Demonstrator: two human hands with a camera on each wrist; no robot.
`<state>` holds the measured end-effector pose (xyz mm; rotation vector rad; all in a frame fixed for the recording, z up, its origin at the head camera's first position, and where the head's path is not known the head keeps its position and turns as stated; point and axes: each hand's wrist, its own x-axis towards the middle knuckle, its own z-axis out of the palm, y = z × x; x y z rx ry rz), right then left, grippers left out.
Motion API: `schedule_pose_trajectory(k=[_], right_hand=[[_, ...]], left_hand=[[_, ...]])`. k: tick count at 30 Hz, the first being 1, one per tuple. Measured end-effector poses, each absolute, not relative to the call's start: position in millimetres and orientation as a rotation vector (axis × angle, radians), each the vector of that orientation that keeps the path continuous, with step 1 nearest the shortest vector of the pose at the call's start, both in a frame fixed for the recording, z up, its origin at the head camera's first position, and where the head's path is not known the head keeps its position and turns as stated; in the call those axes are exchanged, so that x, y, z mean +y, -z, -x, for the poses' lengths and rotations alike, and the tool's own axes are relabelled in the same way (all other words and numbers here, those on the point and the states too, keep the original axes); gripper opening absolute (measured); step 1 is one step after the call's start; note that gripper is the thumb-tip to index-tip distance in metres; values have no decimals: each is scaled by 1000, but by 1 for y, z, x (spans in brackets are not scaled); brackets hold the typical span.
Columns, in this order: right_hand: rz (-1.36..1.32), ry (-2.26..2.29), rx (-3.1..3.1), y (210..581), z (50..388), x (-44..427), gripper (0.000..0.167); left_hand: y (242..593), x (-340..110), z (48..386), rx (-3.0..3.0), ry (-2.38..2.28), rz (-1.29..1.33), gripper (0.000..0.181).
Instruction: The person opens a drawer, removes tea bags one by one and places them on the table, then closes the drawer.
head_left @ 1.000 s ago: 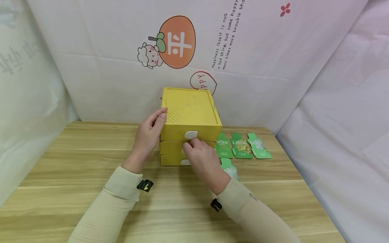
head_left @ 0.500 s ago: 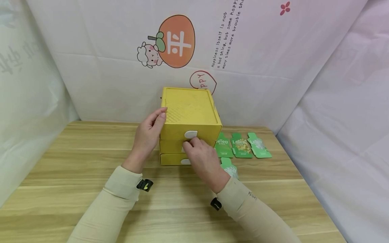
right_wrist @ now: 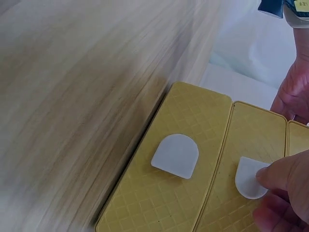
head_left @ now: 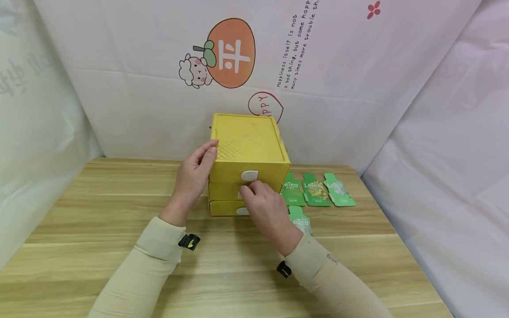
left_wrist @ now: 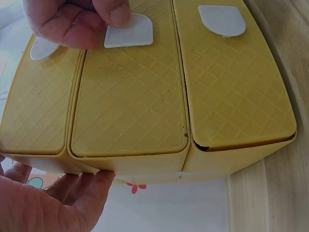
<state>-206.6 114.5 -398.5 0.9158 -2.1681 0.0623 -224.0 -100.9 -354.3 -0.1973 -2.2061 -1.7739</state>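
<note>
Right hand (head_left: 267,207) pinching the white tab (left_wrist: 131,36) on the middle drawer (left_wrist: 130,96), left hand (head_left: 193,171) (fingers loosely extended) resting against the yellow box (head_left: 250,137)'s side!

a wood-grain table (head_left: 222,274) bears a yellow drawer box (head_left: 248,139) and four green packets (head_left: 317,192).

White cloth (head_left: 151,119) hangs behind the wood-grained table (head_left: 79,229), with pale creased sheets (head_left: 449,145) at left and right. The back cloth is printed with an orange fruit (head_left: 231,53), a sheep (head_left: 195,71), slanting English lettering (head_left: 296,48), a red rounded outline (head_left: 265,105) and a red flower (head_left: 374,9); its upper right looks faintly pink
</note>
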Motion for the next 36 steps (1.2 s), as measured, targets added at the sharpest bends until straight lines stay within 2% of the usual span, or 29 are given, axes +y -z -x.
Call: schedule_pose_trajectory(k=[19,36], right_hand=[[-938,118,-2227,428,199,114,13],[-953,133,-2373,439,201,111,15]], left_hand=[[355,-101,224,-2211,1765,203,52],[354,-102,225,-2204,1772,209,47]])
